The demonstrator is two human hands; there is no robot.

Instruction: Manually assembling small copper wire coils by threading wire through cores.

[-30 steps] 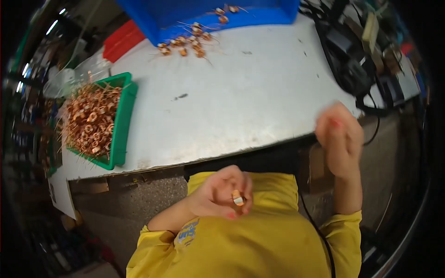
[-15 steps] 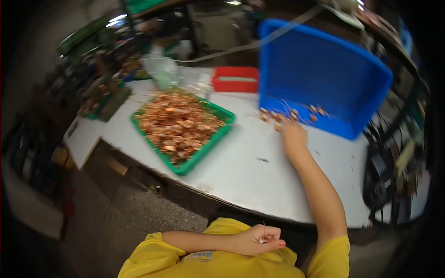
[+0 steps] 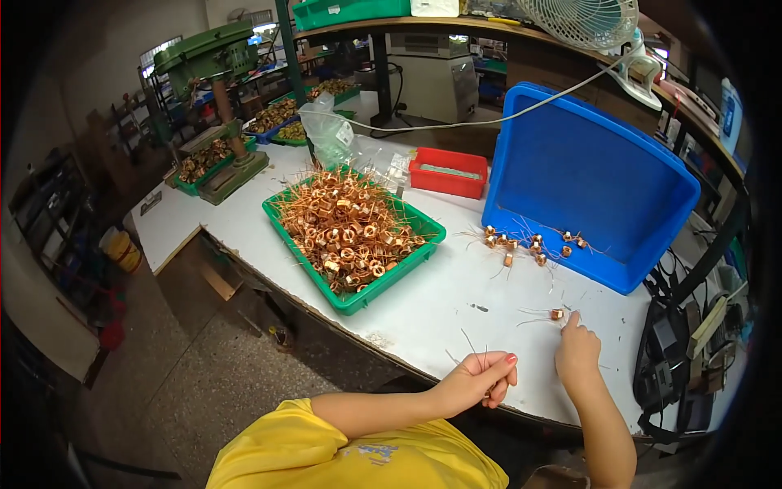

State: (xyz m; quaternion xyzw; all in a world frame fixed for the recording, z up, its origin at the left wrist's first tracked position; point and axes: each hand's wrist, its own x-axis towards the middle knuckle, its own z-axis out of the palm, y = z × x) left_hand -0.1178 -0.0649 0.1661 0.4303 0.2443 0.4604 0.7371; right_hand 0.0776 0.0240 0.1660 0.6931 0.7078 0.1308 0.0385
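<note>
My left hand (image 3: 481, 381) is closed in front of my body, with thin wire leads sticking up from it. A bit of copper coil shows under its fingers; how many coils it holds is hidden. My right hand (image 3: 578, 349) is low over the white table, its index finger stretched forward and the other fingers curled. At that fingertip lies a single copper coil (image 3: 556, 314), its leads spreading left; the fingers appear to grip its near side. Farther off, several loose copper coils (image 3: 536, 244) lie at the lip of a tipped blue bin (image 3: 603, 163).
A green tray (image 3: 358, 303) heaped with copper coils stands on the table (image 3: 440, 301) at left. Behind it are a clear plastic bag (image 3: 330, 134) and a red box (image 3: 448, 173). A white fan (image 3: 590, 20) sits on the shelf, its cord hanging across. Black devices (image 3: 661, 342) stand at right.
My right hand has drawn back from the coils by the blue bin toward me, and a single coil now lies at its fingertip. My left hand has risen toward the table edge. The view has shifted.
</note>
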